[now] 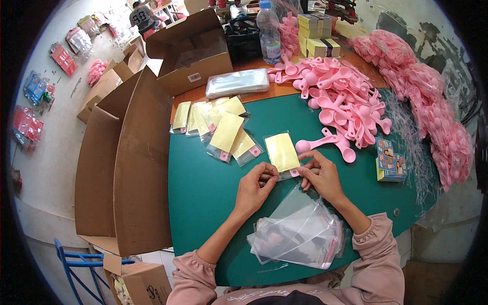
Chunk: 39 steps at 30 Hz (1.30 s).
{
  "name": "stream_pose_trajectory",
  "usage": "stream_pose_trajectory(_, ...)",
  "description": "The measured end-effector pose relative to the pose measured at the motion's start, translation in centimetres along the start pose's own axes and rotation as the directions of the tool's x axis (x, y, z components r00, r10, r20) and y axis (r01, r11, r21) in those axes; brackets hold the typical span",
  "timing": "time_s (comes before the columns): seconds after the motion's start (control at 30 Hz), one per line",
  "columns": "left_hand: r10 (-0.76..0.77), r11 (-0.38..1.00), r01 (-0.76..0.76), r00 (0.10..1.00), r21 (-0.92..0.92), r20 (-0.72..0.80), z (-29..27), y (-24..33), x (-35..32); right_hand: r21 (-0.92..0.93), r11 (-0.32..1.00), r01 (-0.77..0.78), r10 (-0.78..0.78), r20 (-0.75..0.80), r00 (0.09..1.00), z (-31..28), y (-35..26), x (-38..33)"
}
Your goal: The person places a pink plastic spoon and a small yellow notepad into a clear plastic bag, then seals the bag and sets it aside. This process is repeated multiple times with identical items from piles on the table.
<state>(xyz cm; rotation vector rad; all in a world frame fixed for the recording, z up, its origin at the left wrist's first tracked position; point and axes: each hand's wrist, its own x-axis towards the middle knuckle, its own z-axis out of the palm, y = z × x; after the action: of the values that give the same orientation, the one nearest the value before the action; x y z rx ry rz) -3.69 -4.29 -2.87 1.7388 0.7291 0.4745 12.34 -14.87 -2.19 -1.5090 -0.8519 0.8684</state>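
A clear plastic bag [284, 175] with a yellow card [282, 151] inside lies on the green table in front of me. The pink end of a spoon handle [294, 173] shows at its lower right. My left hand [255, 189] pinches the bag's lower left edge, fingers curled in. My right hand [324, 179] grips its lower right corner between thumb and fingers. Just beyond the right hand lie loose pink spoons [347, 152]. Close to my body, below both hands, empty clear bags [297, 239] are fanned out. Several filled packets [226, 133] overlap at the left.
A big heap of pink spoons [345, 96] covers the far right. Small printed cards [390, 161] are stacked right of me. Bagged spoons [427, 96] line the right edge. Cardboard boxes [142, 168] border the left. A water bottle [268, 33] and bundled bags [237, 83] stand behind.
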Motion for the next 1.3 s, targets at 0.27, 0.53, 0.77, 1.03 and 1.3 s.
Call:
stream_pose_trajectory(0.27,0.147,0.988,-0.139,0.978,0.061,-0.146,-1.6,-1.6,0.5,-0.588,0.73,0.348,-0.464,-0.052,0.884,-1.0,-0.6,0.5)
stream_pose_trajectory(0.53,0.521,0.707,-0.349,0.845,0.615,-0.12,-0.4,1.8,-0.3,-0.933,0.2,0.3,-0.582,0.133,0.802,-6.0,0.2,1.7)
stream_pose_trajectory(0.77,0.323,0.917,-0.352,0.931,0.187,0.169,2.7,1.0,-1.0,-0.35,0.883,0.312,-0.374,-0.124,0.919,-4.6,-2.4,-0.5)
stream_pose_trajectory(1.03,0.098,0.995,-0.099,0.952,-0.012,0.289,1.2,1.7,-0.4,0.038,0.954,0.296,-0.297,0.041,0.954,-5.8,-2.1,-0.8)
stream_pose_trajectory(1.3,0.101,0.992,-0.063,0.915,-0.11,0.391,-0.4,2.1,0.1,-0.369,0.861,0.349,-0.35,0.068,0.934,-6.0,-1.5,-0.5)
